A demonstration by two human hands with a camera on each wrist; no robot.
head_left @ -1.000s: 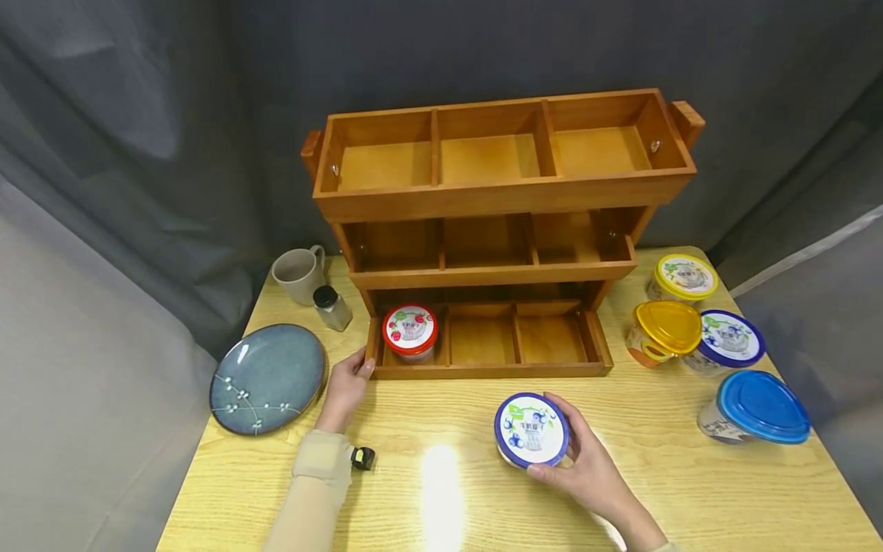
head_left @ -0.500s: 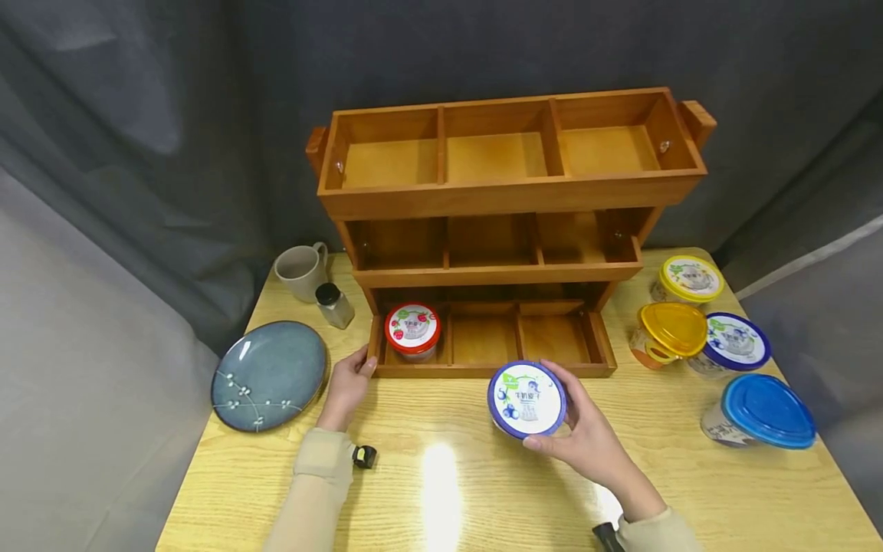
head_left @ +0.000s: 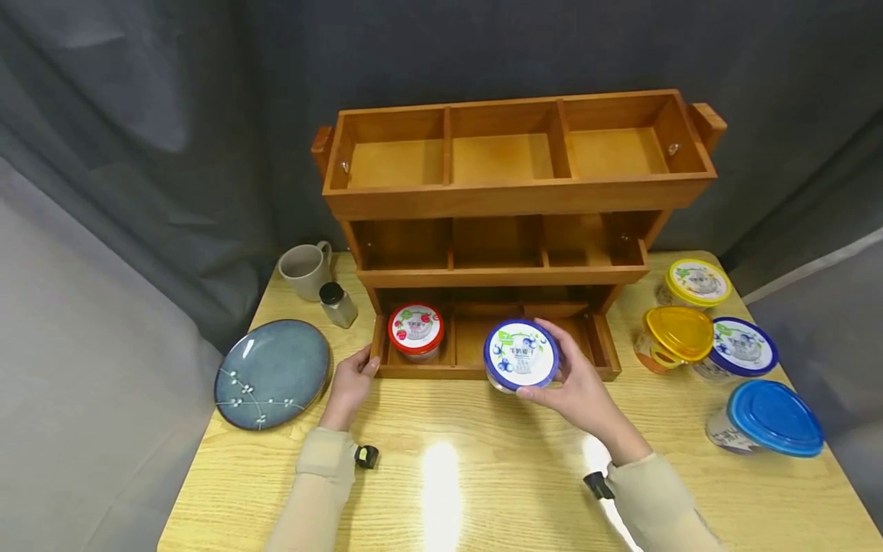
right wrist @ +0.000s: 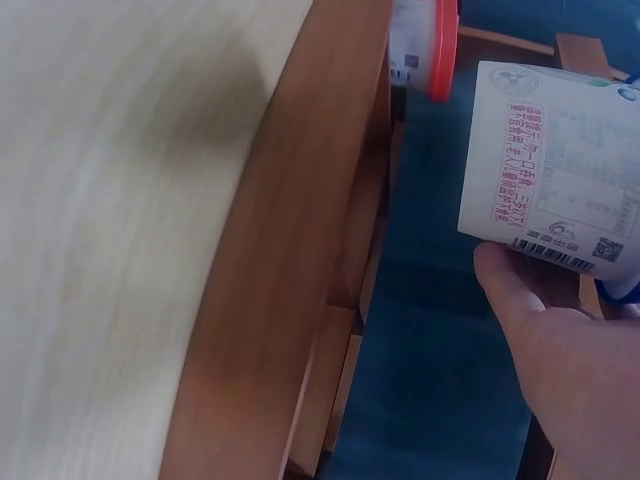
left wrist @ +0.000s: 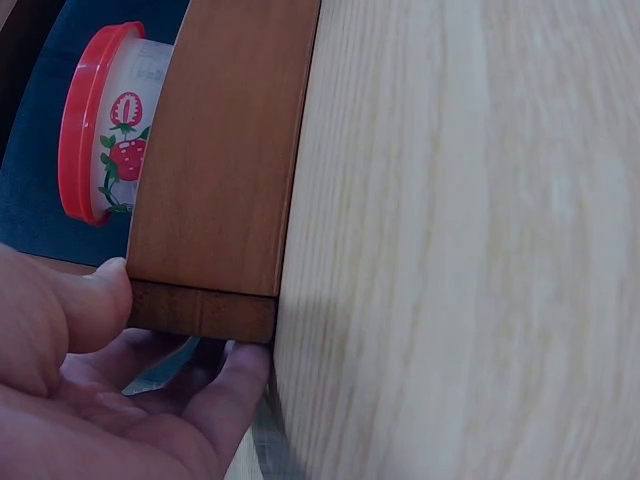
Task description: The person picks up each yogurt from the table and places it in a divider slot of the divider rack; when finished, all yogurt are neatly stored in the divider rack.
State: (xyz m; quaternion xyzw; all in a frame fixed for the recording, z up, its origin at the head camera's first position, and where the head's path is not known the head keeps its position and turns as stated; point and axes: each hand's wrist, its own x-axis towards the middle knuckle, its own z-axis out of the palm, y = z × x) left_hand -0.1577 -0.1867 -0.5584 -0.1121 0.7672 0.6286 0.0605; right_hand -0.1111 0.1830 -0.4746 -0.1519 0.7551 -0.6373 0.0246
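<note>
Head view: right hand (head_left: 579, 389) gripping blueberry cup (head_left: 521, 354) over bottom wooden tray (head_left: 431, 372), left hand (head_left: 350, 389) pinching tray's corner. Only right wrist view showing blueberry cup's barcode (right wrist: 553, 255); only left, red-lidded cup (left wrist: 90, 130)'s strawberry side.

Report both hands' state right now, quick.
Left hand: closed, gripping the bottom wooden tray at its front left corner.
Right hand: closed, holding a blue-rimmed cup by its side.

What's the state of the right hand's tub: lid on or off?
On: the blue-rimmed lid covers the tub in the right hand.
</note>
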